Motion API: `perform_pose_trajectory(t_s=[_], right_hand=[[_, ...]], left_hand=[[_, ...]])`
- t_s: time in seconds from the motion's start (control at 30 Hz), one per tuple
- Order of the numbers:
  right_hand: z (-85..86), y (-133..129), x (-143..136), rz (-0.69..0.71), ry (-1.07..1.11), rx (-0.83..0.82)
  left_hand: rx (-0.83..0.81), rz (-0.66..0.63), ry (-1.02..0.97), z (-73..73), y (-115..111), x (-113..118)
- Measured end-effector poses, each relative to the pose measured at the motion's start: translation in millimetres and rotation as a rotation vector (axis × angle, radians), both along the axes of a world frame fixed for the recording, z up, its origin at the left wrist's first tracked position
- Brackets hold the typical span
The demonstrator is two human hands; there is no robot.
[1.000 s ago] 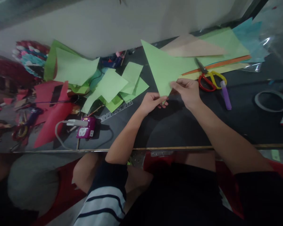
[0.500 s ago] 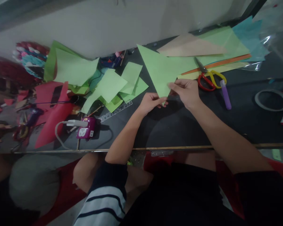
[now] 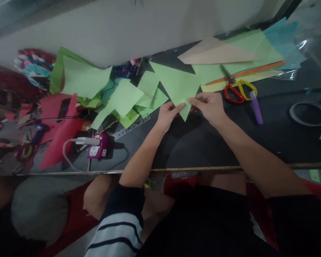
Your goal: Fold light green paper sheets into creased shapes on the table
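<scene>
Both hands clamped on the pointed lower end of a pale green sheet (image 3: 178, 80) over the dark counter (image 3: 198, 150).
With clock positions taken from that sheet, the left hand (image 3: 168, 116) grips at 7 o'clock and the right hand (image 3: 210, 107) between 4 and 5, thumbs on top and nearly meeting, the fingers underneath partly hidden; red-and-yellow scissors (image 3: 230, 79) lie at 3 o'clock, a purple marker (image 3: 256, 109) just beside their handles, a peach sheet (image 3: 216, 51) near 2, green paper pieces (image 3: 127, 96) at 9, and a purple adapter (image 3: 97, 151) at 8.
</scene>
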State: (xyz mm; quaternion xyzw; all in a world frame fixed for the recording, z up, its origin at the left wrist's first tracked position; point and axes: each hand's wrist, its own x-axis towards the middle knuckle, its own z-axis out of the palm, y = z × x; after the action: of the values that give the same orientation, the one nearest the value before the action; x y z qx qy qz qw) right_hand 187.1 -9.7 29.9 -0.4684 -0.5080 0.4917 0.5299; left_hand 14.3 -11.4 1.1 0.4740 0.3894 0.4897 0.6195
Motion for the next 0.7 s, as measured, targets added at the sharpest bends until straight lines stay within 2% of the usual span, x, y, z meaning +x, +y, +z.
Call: perform_pose_trajectory(t_s=[0.37,0.53,0.7], right_hand=[[-4.7,5.5,3.9,-0.079,0.009,0.045],[-6.0,5.8,4.1,-0.079,-0.006,0.066],[-3.6,4.4,1.1,-0.074,-0.007,0.051]], left_hand=[[-0.133,0.174,0.006,5.5,7.0,-4.2],[-0.082,0.185,0.041,4.6,9.8,-4.9],[-0.012,0.305,0.078,7.0,12.5,-4.5]])
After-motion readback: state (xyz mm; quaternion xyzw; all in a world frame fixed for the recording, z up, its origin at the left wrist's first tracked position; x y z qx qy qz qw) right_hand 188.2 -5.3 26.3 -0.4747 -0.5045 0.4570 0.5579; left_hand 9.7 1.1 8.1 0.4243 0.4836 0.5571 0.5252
